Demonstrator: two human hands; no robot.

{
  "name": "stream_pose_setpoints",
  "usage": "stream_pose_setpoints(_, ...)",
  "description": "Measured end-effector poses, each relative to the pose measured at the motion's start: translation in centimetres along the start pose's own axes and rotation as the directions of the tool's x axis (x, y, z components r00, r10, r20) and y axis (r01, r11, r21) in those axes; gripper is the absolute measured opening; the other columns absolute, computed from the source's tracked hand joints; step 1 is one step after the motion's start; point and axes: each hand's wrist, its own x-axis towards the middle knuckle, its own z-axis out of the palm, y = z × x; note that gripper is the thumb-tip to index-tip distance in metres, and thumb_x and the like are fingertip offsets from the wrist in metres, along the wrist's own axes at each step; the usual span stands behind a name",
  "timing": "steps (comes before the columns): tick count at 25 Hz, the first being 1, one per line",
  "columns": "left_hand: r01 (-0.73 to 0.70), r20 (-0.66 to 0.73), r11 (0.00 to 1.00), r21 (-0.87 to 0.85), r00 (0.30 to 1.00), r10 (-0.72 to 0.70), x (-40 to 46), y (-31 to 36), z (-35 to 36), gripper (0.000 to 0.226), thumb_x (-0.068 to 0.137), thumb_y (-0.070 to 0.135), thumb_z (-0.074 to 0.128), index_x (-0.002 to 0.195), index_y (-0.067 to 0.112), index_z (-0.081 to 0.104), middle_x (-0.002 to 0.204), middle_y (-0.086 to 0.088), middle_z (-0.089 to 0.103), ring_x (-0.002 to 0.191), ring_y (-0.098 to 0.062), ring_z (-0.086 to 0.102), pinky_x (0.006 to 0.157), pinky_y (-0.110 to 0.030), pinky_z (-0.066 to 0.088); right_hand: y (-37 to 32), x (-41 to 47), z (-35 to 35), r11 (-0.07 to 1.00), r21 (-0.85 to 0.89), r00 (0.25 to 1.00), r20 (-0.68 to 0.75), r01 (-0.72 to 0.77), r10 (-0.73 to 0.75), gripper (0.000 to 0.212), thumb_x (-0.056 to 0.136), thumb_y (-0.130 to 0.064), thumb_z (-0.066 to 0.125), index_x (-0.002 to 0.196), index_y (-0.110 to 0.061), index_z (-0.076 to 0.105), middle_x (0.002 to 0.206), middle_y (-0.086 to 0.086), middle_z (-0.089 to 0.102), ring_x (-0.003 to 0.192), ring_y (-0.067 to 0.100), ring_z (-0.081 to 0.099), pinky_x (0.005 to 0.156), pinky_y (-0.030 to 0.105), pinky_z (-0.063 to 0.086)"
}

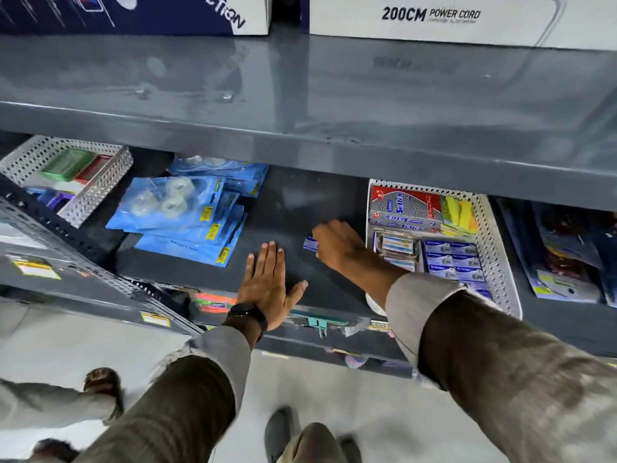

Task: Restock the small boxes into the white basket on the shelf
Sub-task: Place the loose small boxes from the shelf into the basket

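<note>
Small boxes (453,259) fill the white basket (499,262); one more (310,243), left of it, sits pinched under the right hand (337,247). Light, stiff card: grip its long sides. Left hand (267,284) lies flat, fingers spread.

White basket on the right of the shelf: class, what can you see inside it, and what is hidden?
Inside the white basket: a red-and-grey carton, yellow-green packs, rows of small blue boxes and boxes with white labels. The right forearm covers its near-left corner; lower layers are hidden.
</note>
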Motion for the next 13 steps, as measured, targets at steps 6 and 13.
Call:
stream_pose_setpoints(6,0.003,0.016,1.0,0.008,1.0,-0.003,0.1,0.2,0.1,0.097,0.092,0.074,0.001,0.161,0.005,0.003,0.171,-0.016,-0.001,0.159,-0.029,-0.004,0.128,-0.05,-0.003,1.9,-3.8,-2.5,0.981,0.188,0.981,-0.196,0.035,0.003,0.023,0.091,-0.011,0.067,0.11,-0.016,0.077,0.105,0.014,0.079,0.096,0.035,0.073,0.086,0.041,0.06)
stream_pose_setpoints(13,0.013,0.043,1.0,0.01,0.999,-0.013,0.3,0.2,0.2,0.1,0.089,0.076,-0.004,0.161,0.006,-0.001,0.172,-0.012,-0.008,0.158,-0.025,-0.014,0.127,-0.047,-0.01,13.1,-13.4,-5.3,0.935,0.232,0.93,-0.191,-0.267,0.313,0.031,0.092,-0.013,0.066,0.119,-0.024,0.076,0.12,0.007,0.076,0.114,0.03,0.066,0.104,0.038,0.052)
